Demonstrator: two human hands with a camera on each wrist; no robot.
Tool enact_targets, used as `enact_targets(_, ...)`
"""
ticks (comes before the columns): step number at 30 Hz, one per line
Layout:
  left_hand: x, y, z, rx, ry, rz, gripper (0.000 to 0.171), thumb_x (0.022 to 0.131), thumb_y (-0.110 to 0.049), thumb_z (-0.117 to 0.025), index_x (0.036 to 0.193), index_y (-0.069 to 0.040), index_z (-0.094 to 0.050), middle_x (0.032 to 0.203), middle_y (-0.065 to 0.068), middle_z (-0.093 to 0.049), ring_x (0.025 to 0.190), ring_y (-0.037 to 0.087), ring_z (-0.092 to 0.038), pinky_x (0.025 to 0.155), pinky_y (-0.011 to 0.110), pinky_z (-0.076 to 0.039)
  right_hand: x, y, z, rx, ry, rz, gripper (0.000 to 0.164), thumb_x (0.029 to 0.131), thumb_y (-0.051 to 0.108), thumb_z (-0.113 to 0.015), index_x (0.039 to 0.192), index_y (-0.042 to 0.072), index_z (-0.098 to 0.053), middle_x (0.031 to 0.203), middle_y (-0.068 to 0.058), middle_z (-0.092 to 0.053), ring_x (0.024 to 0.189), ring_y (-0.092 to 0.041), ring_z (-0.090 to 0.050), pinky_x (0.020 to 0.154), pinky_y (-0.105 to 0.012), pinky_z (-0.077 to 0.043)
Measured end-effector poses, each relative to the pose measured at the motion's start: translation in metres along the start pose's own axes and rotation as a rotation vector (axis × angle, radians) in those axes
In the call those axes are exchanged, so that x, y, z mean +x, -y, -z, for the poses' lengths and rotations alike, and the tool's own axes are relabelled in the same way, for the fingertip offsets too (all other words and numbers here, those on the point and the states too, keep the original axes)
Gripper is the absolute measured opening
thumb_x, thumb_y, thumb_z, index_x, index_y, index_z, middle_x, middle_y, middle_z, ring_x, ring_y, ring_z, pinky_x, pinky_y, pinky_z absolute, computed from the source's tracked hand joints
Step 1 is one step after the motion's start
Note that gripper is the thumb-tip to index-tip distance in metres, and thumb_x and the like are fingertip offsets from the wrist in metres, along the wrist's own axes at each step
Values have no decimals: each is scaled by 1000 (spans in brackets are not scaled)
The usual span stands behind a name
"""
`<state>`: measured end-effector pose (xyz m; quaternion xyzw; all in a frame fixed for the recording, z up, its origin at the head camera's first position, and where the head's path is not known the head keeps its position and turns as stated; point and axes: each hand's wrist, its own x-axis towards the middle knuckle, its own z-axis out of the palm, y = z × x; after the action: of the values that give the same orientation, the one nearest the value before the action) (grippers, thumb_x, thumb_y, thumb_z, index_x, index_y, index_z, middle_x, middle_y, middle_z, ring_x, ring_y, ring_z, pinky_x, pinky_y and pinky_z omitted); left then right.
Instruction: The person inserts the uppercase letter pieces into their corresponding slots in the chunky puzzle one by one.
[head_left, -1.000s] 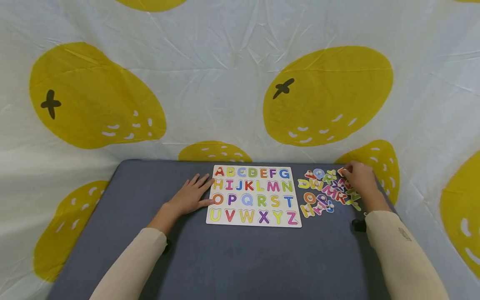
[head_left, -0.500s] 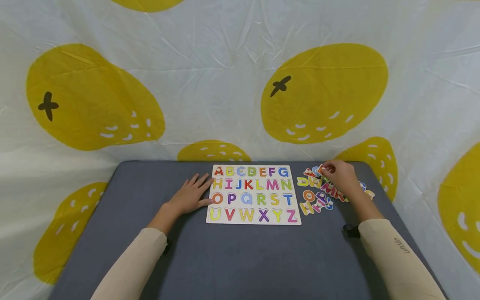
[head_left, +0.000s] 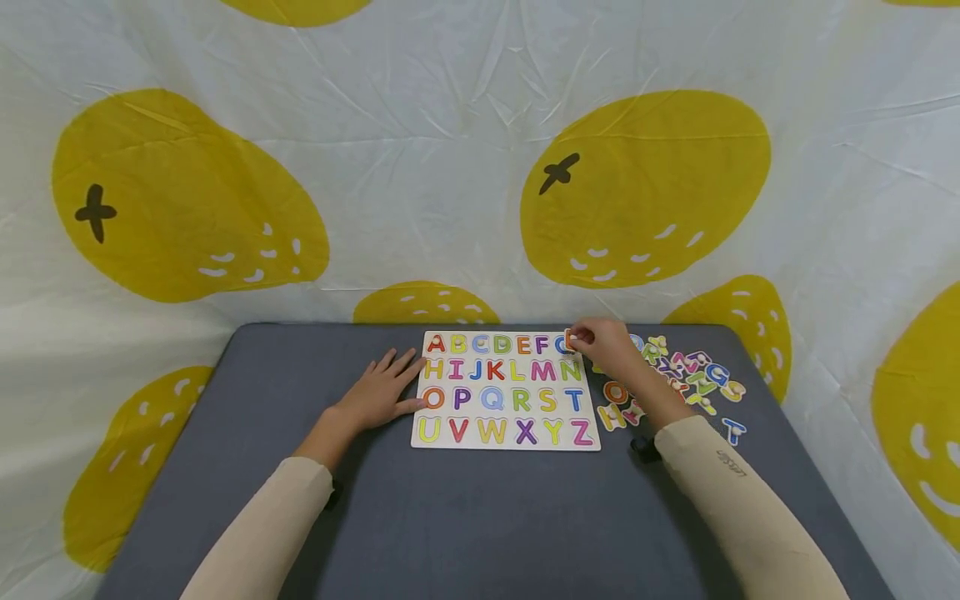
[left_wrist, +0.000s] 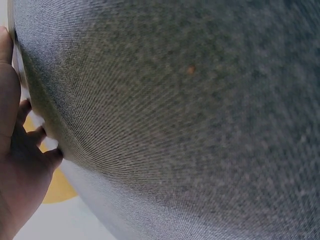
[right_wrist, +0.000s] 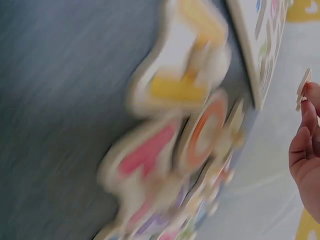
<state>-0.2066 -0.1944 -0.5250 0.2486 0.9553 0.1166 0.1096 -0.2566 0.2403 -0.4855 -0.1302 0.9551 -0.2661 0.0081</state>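
A white alphabet puzzle board [head_left: 506, 414] with colored letters from A to Z lies on the grey table. My left hand [head_left: 381, 390] rests flat at its left edge, fingers spread, with thumb and fingertips at the rim; the left wrist view catches this hand [left_wrist: 25, 165] from the side. Over the board's upper right corner, near the G, my right hand [head_left: 606, 346] pinches a small orange letter piece [head_left: 569, 341] between thumb and fingers. In the right wrist view the letter piece [right_wrist: 303, 89] appears edge-on, its letter hidden.
Loose knobbed letter pieces lie in a pile right of the board, among them a yellow H [head_left: 611, 417], an orange O [head_left: 616, 392], a blue G [head_left: 717, 374] and a blue T [head_left: 733, 431]. A white curtain [head_left: 427, 192] with yellow fruit prints hangs behind the table [head_left: 480, 525].
My right hand has carried the orange letter piece leftward from the pile's far right side to the board's upper right corner. The left hand has stayed in place.
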Motion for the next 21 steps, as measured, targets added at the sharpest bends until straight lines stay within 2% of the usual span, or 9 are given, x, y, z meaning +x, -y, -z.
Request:
enact_targets(3,-1,0,0,-9,-11,-6,85,99,-59,-59,165,-18,-27,171,14,-25,157,47,-18,120,70,-22,12,12,-12,12,52,8,18,99,15,-71,111,2,-76,101,-13,-73,92,-27,-67,83,-44,-57)
enact_targets(11,-1,2,0,-20,-17,-9,84,99,-58,-60,165,-17,-27,171,14,-25,157,47,-17,121,71,-21,41,32,-43,5,108,27,15,100,14,-69,108,3,-77,101,-11,-74,93,-25,-66,85,-42,-56)
enact_targets(17,-2,1,1,-9,-4,-2,85,99,-60,-59,166,-19,-27,171,13,-24,158,46,-17,121,70,-21,50,42,-58,-44,131,10,14,100,15,-70,105,5,-76,101,-11,-72,91,-24,-63,85,-40,-55)
enact_targets(21,-2,0,2,-7,6,1,86,99,-61,-58,166,-19,-26,171,14,-23,158,47,-16,121,70,-21,51,48,-61,-39,141,-27,12,99,15,-70,104,5,-76,100,-10,-70,90,-24,-60,84,-38,-54)
